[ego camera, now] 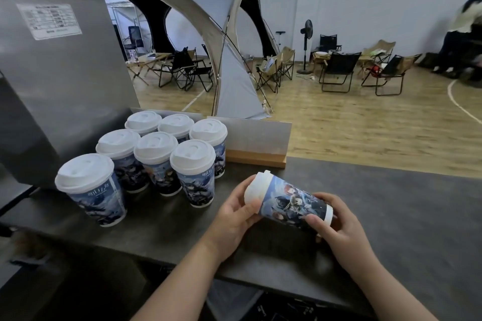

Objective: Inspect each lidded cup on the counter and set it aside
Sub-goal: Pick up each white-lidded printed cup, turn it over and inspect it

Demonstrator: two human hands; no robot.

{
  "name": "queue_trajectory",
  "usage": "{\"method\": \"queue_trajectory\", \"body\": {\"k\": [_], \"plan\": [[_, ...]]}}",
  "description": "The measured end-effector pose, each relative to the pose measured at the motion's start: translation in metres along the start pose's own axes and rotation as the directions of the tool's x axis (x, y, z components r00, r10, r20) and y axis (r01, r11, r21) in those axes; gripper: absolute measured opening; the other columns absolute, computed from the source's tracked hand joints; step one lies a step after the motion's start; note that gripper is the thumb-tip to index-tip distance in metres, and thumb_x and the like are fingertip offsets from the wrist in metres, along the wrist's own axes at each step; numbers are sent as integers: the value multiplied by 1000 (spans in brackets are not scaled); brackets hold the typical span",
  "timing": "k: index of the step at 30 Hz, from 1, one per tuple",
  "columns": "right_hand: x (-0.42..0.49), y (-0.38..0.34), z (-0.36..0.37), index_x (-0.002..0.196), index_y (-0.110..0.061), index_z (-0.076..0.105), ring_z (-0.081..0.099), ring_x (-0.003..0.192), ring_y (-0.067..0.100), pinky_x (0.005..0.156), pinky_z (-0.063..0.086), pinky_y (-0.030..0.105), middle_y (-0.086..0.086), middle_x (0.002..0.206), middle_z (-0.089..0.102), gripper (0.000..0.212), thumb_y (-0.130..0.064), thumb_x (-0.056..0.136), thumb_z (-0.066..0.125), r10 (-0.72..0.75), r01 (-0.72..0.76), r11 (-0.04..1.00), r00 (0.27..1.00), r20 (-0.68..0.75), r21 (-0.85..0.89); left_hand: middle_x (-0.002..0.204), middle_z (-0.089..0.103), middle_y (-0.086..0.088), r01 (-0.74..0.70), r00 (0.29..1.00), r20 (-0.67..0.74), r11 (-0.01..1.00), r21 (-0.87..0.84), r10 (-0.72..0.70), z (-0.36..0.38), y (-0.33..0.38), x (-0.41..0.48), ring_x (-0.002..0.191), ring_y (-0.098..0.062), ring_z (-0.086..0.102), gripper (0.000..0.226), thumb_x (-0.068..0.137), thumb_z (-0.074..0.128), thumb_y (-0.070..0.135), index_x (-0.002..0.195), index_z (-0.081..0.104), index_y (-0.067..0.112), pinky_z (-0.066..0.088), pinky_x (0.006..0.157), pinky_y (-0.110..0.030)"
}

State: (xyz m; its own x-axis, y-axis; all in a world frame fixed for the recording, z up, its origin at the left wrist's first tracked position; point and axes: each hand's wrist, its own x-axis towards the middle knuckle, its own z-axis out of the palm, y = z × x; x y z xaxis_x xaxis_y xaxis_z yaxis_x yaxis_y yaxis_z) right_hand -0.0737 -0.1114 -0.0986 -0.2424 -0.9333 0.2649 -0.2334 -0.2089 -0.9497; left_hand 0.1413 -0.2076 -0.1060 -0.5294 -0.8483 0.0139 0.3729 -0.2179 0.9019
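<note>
Between the two hands, low over the dark desk (391, 203), a lidded cup (292, 202) lay on its side, with its white lid (254, 189) turned to the left and its white base to the right. The left hand (236, 212) gripped the lid end, the thumb on the near side and the fingers curled round behind the lid. The right hand (336, 221) held the base end, with the thumb pressed on the printed wall just beside the bottom rim and the other fingers wrapped behind it. Whether the cup touched the desk could not be told.

To the left of the left hand and farther from the person, seven more lidded cups (155, 147) stood upright in a tight cluster on the desk, all with white lids on. The closest of them stood near that hand's fingertips.

Straight beyond the hands, a grey panel (258, 135) stood upright in a wooden base (255, 157) at the far edge of the desk. A large grey box (60, 73) with a paper label rose well to the left, behind the cluster. Past the desk, a tent (208, 8) and folding chairs (339, 68) stood on a wooden floor.
</note>
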Motion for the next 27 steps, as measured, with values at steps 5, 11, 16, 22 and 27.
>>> {"method": "queue_trajectory", "body": {"k": [5,11,16,22,27], "plan": [[-3,0,0,122,-24,58,70,96,8,76,54,15,-14,109,69,54,-22,72,78,-23,23,1000,999,33,16,142,57,-18,31,998,-48,1000,0,-31,5,1,0,118,-28,60,102,59,92,51,143,48,15,53,95,-40],[1,2,0,118,-30,59,71,86,6,64,54,19,-19,101,72,42,-33,79,76,14,-14,1000,1000,21,6,140,59,-15,23,999,-45,999,-40,-25,1,-1,-1,116,-26,61,97,60,94,41,143,50,16,53,95,-39],[-5,2,0,125,-26,55,69,100,11,79,56,19,-5,111,69,53,-22,77,77,-34,34,999,998,52,-4,135,62,-10,39,998,-51,999,19,-38,4,-1,-1,109,-18,64,83,68,86,43,140,52,20,57,86,-38],[-2,3,2,123,-31,56,71,96,12,73,56,19,-9,107,72,54,-34,77,83,1,-1,1000,1000,21,22,135,62,-11,22,1000,-23,1000,7,-22,0,-2,-3,112,-22,63,86,66,88,38,142,51,21,53,95,-45],[-6,6,0,129,-32,53,68,105,16,82,58,26,-2,117,66,57,-28,77,77,-50,53,998,996,68,-45,136,62,-13,19,998,-60,1000,-1,-19,4,-2,-1,111,-24,63,78,69,84,44,137,54,21,56,90,-43]]}}
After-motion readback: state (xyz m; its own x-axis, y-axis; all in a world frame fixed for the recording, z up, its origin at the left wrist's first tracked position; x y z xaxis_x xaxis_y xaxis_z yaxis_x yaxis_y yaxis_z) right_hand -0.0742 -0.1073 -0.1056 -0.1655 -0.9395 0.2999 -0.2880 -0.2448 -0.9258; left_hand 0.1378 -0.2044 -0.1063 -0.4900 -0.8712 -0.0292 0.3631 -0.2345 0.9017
